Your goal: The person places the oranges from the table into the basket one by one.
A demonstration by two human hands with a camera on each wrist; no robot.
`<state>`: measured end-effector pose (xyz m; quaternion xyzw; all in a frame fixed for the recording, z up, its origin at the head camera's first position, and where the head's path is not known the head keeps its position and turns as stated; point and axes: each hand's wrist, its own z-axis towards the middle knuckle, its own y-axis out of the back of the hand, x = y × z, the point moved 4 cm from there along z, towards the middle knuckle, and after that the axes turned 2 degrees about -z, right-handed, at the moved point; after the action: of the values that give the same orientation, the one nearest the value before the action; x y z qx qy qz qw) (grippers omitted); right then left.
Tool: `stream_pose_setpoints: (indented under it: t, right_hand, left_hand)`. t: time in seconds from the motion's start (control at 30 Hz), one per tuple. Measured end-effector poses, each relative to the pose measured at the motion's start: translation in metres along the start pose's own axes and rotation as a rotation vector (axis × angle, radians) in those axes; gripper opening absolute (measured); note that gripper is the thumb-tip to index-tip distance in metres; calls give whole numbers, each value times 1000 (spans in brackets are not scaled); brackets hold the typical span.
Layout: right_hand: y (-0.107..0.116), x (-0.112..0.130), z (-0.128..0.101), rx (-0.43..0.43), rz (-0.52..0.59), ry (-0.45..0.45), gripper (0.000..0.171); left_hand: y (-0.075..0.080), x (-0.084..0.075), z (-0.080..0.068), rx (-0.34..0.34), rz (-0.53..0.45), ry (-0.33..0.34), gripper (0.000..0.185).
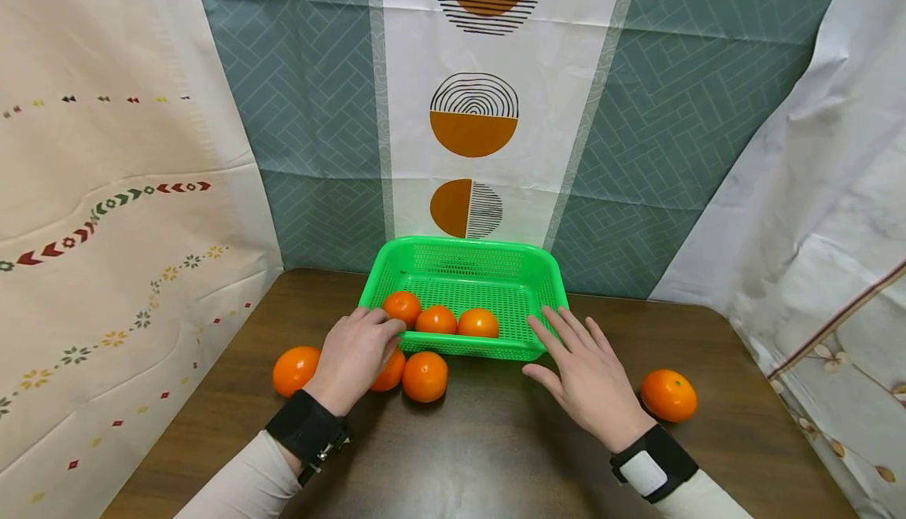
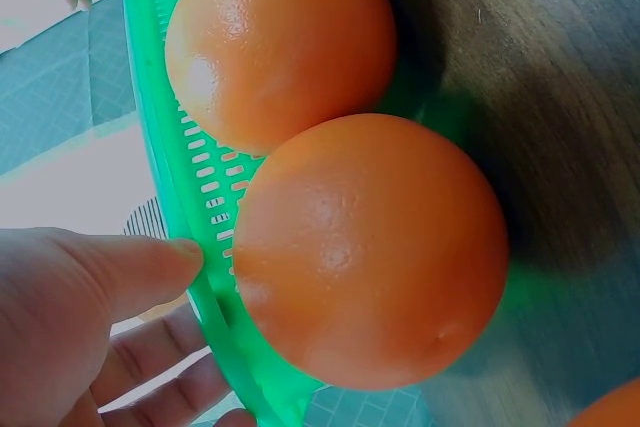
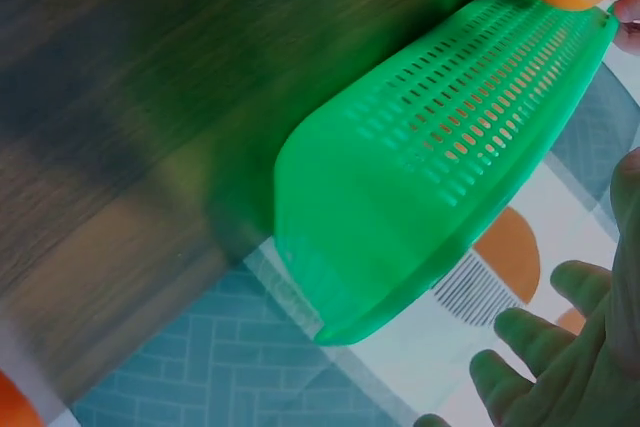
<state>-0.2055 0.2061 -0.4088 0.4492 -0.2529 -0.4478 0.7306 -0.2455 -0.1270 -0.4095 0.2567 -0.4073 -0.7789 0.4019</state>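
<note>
basket: green, slotted basket [image 1: 463, 271] at the table's [image 1: 495, 456] far edge, between both hands
left hand: left hand [image 1: 354, 358] fingers on its near rim, holding nothing
right hand: right hand [image 1: 587, 373] spread flat, just beside its right corner

A brown wooden table [image 1: 495, 456] bears everything; behind the table hangs a teal patterned curtain [image 1: 672, 110]; left of the table, a cream embroidered cloth [image 1: 106, 228].

The left hand [image 1: 357, 358] is reaching forward with fingers loosely bent, while the right hand [image 1: 583, 369] is hovering flat, fingers spread and straight.
</note>
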Motion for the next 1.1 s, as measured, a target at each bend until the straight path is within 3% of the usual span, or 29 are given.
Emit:
stream_pose_setpoints:
  t: [1.1]
  right_hand:
    - [17,-50,-57,11,0,-146,78]
  left_hand:
    - [0,-1,0,6,5,-1,15]
